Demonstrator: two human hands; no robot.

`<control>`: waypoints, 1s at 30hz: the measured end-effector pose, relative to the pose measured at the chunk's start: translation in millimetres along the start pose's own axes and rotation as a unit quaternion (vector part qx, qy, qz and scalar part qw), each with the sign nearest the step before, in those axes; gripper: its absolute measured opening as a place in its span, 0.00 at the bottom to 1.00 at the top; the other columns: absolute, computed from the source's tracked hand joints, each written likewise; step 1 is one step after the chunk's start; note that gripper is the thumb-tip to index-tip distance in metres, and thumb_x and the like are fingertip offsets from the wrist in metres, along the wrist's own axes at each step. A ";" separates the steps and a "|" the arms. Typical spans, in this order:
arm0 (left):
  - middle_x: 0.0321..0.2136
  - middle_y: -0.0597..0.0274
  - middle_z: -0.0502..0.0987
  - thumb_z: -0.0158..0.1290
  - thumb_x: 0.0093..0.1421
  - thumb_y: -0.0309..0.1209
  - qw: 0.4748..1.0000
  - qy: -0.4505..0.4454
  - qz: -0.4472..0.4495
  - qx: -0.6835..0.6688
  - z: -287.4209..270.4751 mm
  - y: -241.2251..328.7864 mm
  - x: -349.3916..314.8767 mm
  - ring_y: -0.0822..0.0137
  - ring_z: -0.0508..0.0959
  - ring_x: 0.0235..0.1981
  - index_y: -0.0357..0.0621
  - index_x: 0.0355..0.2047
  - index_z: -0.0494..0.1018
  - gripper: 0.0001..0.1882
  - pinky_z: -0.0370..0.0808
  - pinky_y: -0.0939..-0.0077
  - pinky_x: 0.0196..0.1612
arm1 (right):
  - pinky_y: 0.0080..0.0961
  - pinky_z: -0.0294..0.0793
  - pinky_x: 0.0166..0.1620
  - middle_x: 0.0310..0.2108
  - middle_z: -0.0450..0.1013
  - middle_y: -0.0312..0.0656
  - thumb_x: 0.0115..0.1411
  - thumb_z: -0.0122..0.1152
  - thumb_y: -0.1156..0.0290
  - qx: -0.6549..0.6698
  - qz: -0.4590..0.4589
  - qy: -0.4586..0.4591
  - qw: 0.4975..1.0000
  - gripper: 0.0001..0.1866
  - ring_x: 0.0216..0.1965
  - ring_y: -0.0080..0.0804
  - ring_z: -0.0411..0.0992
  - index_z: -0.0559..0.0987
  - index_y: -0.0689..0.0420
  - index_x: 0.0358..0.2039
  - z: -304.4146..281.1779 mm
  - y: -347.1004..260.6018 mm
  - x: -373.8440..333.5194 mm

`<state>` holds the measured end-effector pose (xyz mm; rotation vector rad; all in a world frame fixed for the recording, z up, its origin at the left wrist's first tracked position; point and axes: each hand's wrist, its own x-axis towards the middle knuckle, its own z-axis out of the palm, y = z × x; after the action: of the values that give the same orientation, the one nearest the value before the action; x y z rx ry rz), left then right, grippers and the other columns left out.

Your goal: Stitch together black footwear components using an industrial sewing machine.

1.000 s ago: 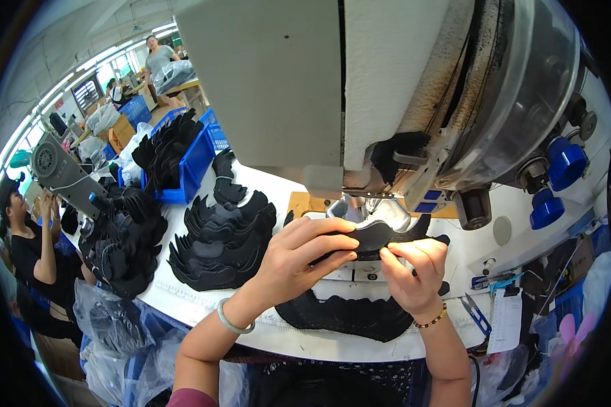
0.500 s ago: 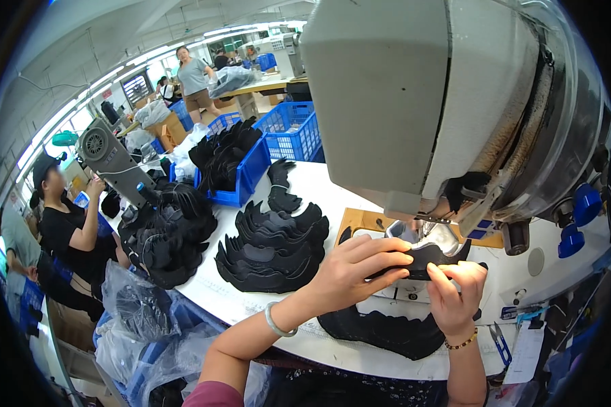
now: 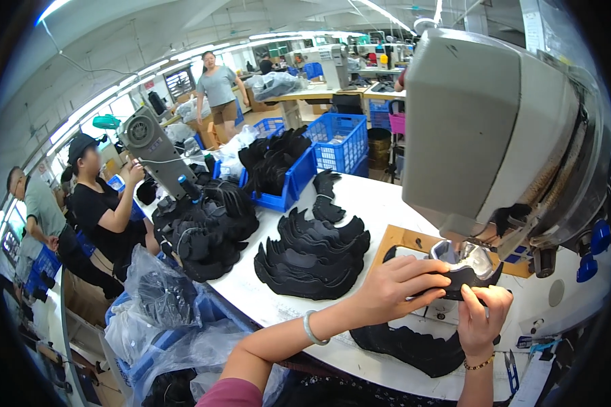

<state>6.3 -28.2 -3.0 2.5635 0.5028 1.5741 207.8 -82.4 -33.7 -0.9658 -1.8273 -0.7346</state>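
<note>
At the sewing machine (image 3: 468, 129), a curved black fabric piece (image 3: 463, 277) lies under the lit needle area. My left hand (image 3: 402, 285) is closed on its left side, fingers lying over the top. Thumb and fingertips of my right hand (image 3: 483, 312) pinch its near right edge. Fingers hide part of the piece, and the machine head covers much of the needle. Just below my hands, a scalloped row of black pieces (image 3: 404, 349) rests along the table's near edge. To the left of my left hand sits an overlapping stack of black pieces (image 3: 312, 258).
More black pieces form a heap (image 3: 207, 227) farther left. A blue bin (image 3: 295, 180) of black pieces stands behind. Plastic bags (image 3: 159, 292) fill a container at lower left. Small snips (image 3: 512, 370) lie at right. A person in black (image 3: 105, 197) works at the left; others stand beyond.
The view has swung up and left, so the scene sits farther right and more of the room shows. Both hands remain on the black piece, with little visible change in grip.
</note>
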 end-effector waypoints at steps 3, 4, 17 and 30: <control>0.41 0.64 0.76 0.61 0.48 0.26 1.000 -0.004 -0.016 -0.008 1.8 3.4 0.2 0.67 0.75 0.30 0.44 0.35 0.77 0.12 0.72 0.76 0.32 | 0.37 0.67 0.42 0.35 0.67 0.37 0.43 0.63 0.80 -0.001 0.006 -0.001 1.000 0.15 0.37 0.36 0.66 0.79 0.57 0.35 -1.8 0.3 -1.4; 0.41 0.64 0.76 0.61 0.49 0.26 1.000 0.003 -0.011 -0.009 2.3 3.1 0.7 0.66 0.75 0.33 0.44 0.36 0.77 0.12 0.73 0.74 0.34 | 0.37 0.67 0.42 0.35 0.67 0.37 0.43 0.63 0.81 0.001 0.009 -0.002 1.000 0.16 0.37 0.37 0.66 0.79 0.57 0.36 -2.2 0.2 -1.4; 0.40 0.61 0.71 0.59 0.51 0.27 0.998 -0.012 -0.020 -0.056 0.7 0.1 -1.0 0.61 0.74 0.38 0.44 0.35 0.74 0.10 0.72 0.70 0.40 | 0.37 0.64 0.43 0.35 0.66 0.40 0.48 0.60 0.81 0.020 0.026 -0.020 0.999 0.15 0.37 0.39 0.64 0.76 0.58 0.38 -0.5 -0.7 -4.1; 0.40 0.59 0.71 0.59 0.51 0.26 0.997 -0.013 -0.030 -0.067 1.1 1.0 -3.2 0.60 0.75 0.39 0.42 0.35 0.75 0.09 0.72 0.69 0.41 | 0.37 0.64 0.44 0.35 0.66 0.40 0.48 0.59 0.83 0.013 0.022 -0.014 1.000 0.14 0.38 0.39 0.64 0.76 0.59 0.38 0.5 0.7 -6.1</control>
<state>6.2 -30.1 -6.0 2.4430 0.4501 1.4992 209.9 -83.5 -39.3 -1.0001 -1.8296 -0.6718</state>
